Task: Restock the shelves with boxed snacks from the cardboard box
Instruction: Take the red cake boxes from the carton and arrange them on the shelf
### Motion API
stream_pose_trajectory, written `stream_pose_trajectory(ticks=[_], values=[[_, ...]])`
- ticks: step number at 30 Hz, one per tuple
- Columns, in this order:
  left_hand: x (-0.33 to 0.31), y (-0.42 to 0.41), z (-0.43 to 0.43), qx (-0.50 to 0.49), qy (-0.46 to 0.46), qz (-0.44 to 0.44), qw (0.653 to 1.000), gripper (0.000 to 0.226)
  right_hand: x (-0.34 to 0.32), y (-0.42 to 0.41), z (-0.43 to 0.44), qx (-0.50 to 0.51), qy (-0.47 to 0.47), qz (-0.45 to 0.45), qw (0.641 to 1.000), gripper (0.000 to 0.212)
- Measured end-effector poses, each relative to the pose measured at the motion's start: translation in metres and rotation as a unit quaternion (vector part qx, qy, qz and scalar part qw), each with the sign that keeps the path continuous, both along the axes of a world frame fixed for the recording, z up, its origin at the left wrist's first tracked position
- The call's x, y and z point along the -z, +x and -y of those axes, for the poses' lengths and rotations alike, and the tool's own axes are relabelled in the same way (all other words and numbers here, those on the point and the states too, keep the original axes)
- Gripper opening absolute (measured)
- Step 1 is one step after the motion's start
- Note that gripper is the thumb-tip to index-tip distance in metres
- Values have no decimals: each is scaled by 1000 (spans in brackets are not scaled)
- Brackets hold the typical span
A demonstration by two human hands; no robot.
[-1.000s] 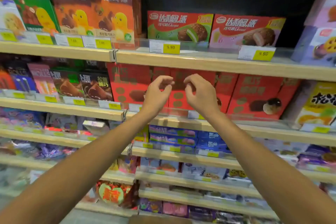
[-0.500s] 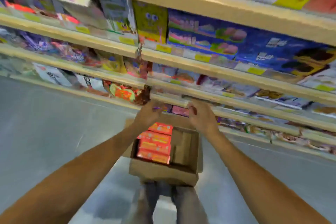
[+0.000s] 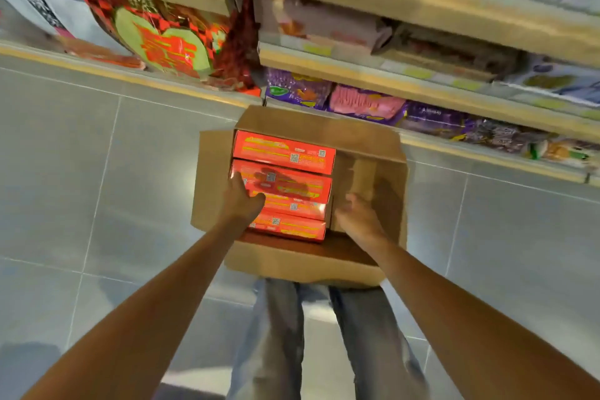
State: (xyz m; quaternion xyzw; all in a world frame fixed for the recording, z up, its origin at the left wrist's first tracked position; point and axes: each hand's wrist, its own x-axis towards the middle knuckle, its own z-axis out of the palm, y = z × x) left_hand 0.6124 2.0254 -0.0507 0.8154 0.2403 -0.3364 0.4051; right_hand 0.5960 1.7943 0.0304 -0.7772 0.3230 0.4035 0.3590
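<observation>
An open cardboard box (image 3: 305, 261) stands on the floor in front of my legs. Several red snack boxes (image 3: 283, 153) are stacked on edge in its left half; its right half is bare cardboard. My left hand (image 3: 242, 203) reaches into the box at the left end of the middle red boxes, thumb lying over their top, fingers apart. My right hand (image 3: 357, 216) is down in the bare half, beside the right end of the same red boxes, fingers loosely curled and holding nothing. No snack box is lifted.
Low wooden shelves (image 3: 422, 91) run just behind the box, packed with purple and pink snack bags (image 3: 363, 104) and a red heart-patterned pack (image 3: 168, 42). Grey floor tiles (image 3: 97, 172) spread to the left and right. My legs (image 3: 324, 334) stand right behind the box.
My view has dropped from the upper shelves to the floor. Both hands came down from the shelf of red boxes and reached into the cardboard box.
</observation>
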Motion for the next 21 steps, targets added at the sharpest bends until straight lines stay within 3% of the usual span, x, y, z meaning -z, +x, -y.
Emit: stream_pose_trajectory(ticks=[5, 12, 16, 21], values=[[30, 11, 3, -39, 74, 39, 996, 45, 89, 1, -21, 99, 7, -42, 994, 47], [68, 16, -9, -39, 92, 48, 994, 51, 131, -2, -42, 157, 67, 33, 985, 53], [72, 21, -12, -72, 66, 10, 995, 58, 130, -5, -41, 201, 98, 20, 974, 29], [54, 19, -2, -84, 53, 25, 995, 41, 118, -11, -29, 258, 83, -28, 962, 19]])
